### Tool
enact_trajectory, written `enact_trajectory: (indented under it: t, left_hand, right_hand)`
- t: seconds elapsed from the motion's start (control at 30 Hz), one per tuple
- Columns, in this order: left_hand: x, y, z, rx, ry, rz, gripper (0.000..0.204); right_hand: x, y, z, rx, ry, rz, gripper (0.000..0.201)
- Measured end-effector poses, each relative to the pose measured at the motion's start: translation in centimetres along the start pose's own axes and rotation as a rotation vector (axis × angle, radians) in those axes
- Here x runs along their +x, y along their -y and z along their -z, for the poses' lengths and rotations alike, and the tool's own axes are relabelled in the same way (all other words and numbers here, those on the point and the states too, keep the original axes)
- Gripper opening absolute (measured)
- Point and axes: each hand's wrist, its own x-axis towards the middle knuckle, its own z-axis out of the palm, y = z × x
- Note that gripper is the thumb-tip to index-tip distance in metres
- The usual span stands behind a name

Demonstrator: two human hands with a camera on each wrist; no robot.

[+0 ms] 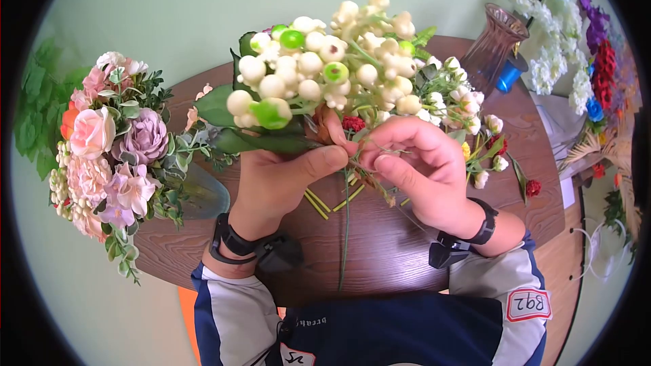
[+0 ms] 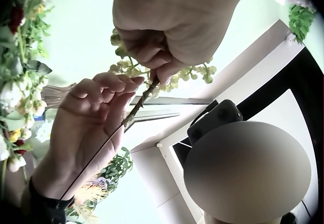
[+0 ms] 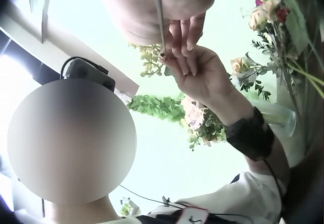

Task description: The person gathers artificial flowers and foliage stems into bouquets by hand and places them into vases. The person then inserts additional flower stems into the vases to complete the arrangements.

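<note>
Cream berry spray (image 1: 308, 64) hanging above table (image 1: 380, 264); left hand (image 1: 268, 183) pinching stem (image 2: 139, 103), right hand (image 1: 434, 169) curling beside it, its hold unclear. Judging partway: berries and leaves (image 1: 215, 106) sitting together, white roses (image 1: 468, 102) lying outside. Heads pointing far; long axis slanting far-left to near-right.

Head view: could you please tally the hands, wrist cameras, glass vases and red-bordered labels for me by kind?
Hands: 2 (left hand, right hand)
Wrist cameras: 2 (left one, right one)
Glass vases: 2 (clear vase, pinkish vase)
Red-bordered labels: 2 (sleeve label, chest label)
Total: 8
</note>
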Motion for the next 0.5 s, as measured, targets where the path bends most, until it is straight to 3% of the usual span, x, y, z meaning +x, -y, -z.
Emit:
enact_trajectory:
  t: [0.07,0.27,0.5]
  left_hand:
    - [0.0,0.0,0.1,0.055,0.038,-0.018,0.032]
    - [0.0,-0.2,0.0,0.076,0.021,-0.027,0.033]
    - [0.5,-1.0,0.4,-0.021,-0.062,0.061,0.036]
  right_hand:
    - [0.0,-0.2,-0.1,-0.182,-0.024,0.153,0.020]
    - [0.5,-0.5,0.3,-0.395,0.021,0.361,0.025]
    - [1.4,-0.5,1.5,-0.481,0.176,0.324,0.026]
